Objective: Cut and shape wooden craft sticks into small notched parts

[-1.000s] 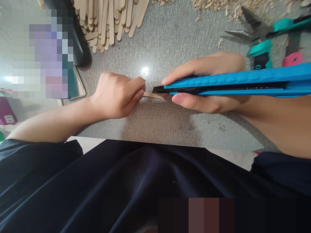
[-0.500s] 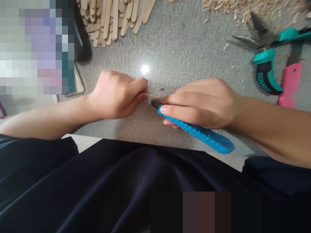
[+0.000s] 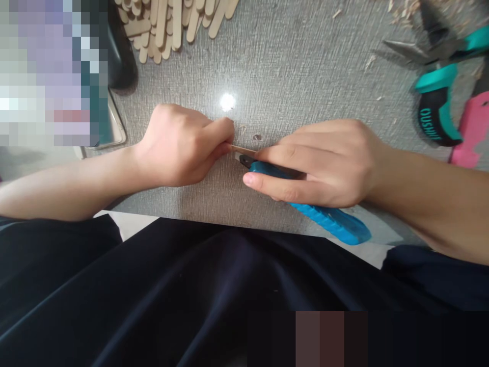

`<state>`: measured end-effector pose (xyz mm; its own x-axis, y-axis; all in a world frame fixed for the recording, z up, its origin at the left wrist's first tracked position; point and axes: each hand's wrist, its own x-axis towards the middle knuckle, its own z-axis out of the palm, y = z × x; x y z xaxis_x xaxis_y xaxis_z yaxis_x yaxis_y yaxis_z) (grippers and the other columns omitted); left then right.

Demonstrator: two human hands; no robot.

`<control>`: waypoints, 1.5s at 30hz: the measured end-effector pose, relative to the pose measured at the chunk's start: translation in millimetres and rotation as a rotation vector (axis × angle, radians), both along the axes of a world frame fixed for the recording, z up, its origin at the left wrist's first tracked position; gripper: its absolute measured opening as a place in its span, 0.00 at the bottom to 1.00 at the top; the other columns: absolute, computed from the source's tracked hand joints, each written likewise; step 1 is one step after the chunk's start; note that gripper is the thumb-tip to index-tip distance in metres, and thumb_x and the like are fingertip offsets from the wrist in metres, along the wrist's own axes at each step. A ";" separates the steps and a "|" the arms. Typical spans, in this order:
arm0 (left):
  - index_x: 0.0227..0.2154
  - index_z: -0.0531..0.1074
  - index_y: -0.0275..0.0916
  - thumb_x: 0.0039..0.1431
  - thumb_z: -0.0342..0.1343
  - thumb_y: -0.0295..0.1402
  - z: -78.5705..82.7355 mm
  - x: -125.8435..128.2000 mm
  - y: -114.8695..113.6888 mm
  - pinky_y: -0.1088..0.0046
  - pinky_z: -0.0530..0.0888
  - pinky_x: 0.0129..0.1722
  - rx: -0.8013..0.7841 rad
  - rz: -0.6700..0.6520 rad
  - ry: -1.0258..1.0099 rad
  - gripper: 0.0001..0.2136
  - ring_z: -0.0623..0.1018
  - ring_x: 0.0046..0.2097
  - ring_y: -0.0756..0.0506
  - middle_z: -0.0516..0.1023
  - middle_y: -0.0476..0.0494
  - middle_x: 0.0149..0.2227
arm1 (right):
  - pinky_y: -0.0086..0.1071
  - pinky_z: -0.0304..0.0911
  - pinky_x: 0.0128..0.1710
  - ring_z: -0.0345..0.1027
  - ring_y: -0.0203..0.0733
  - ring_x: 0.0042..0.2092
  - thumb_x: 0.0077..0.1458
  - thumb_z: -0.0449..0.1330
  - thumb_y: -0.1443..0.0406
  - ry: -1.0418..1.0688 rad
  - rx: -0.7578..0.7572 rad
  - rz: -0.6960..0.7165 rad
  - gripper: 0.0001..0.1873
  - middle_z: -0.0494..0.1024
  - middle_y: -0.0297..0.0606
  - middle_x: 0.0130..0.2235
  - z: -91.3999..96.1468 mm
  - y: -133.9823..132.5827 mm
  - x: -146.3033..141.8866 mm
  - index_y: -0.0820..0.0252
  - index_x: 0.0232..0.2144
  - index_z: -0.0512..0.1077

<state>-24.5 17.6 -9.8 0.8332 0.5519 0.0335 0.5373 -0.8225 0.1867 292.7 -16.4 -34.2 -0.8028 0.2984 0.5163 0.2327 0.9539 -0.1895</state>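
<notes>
My left hand is closed in a fist, pinching one end of a thin wooden stick that lies on the grey tabletop. My right hand is wrapped round a blue utility knife, whose dark blade tip touches the stick just right of my left fingers. The handle of the knife points back toward my body. Two small wood chips lie just beyond the stick.
A heap of wooden sticks lies at the far edge. Teal-handled pliers and a pink tool rest at the right among wood shavings. A black object and a metal tray stand at the left.
My right hand turned the knife from lying level across the view to angled down, handle toward my body, and brought the blade onto the stick. My left hand stayed in place.
</notes>
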 end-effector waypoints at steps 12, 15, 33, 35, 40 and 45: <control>0.43 0.80 0.42 0.82 0.43 0.41 8.0 0.8 0.5 0.64 0.55 0.26 -0.062 0.013 0.003 0.20 0.68 0.25 0.46 0.74 0.47 0.25 | 0.34 0.71 0.33 0.82 0.41 0.37 0.76 0.70 0.66 -0.006 0.021 0.043 0.14 0.92 0.38 0.47 13.2 5.9 -4.8 0.53 0.60 0.85; 0.46 0.80 0.42 0.82 0.41 0.41 7.6 0.1 1.2 0.63 0.56 0.28 -0.088 0.032 0.057 0.21 0.68 0.26 0.45 0.77 0.46 0.27 | 0.35 0.71 0.33 0.83 0.42 0.38 0.75 0.70 0.67 -0.004 0.016 0.056 0.15 0.92 0.40 0.48 13.5 6.3 -5.8 0.55 0.60 0.85; 0.42 0.77 0.45 0.83 0.40 0.42 5.6 0.3 -0.5 0.62 0.54 0.29 -0.109 0.042 0.050 0.20 0.65 0.26 0.46 0.71 0.48 0.25 | 0.35 0.67 0.37 0.79 0.39 0.40 0.81 0.65 0.63 0.049 -0.006 -0.019 0.17 0.89 0.35 0.48 -8.8 -1.6 -5.4 0.49 0.66 0.83; 0.42 0.77 0.44 0.83 0.40 0.42 5.8 0.9 -1.2 0.62 0.54 0.29 -0.101 0.038 0.044 0.21 0.65 0.26 0.45 0.71 0.47 0.25 | 0.35 0.66 0.37 0.79 0.39 0.40 0.82 0.64 0.62 0.056 -0.013 -0.035 0.16 0.89 0.33 0.48 -10.8 -2.0 -6.0 0.45 0.66 0.83; 0.41 0.77 0.43 0.82 0.40 0.42 4.6 1.5 0.2 0.61 0.54 0.28 -0.093 0.035 0.055 0.21 0.66 0.25 0.45 0.75 0.46 0.26 | 0.36 0.66 0.36 0.80 0.40 0.40 0.80 0.66 0.63 0.087 -0.021 -0.043 0.15 0.89 0.34 0.46 -10.3 -2.5 -7.1 0.46 0.63 0.85; 0.41 0.78 0.43 0.84 0.40 0.46 2.9 0.8 1.8 0.60 0.55 0.26 -0.099 0.013 0.018 0.23 0.63 0.25 0.47 0.76 0.47 0.27 | 0.36 0.65 0.36 0.79 0.39 0.39 0.82 0.63 0.62 0.042 -0.057 -0.059 0.16 0.89 0.32 0.45 -11.0 -3.4 -7.1 0.42 0.63 0.86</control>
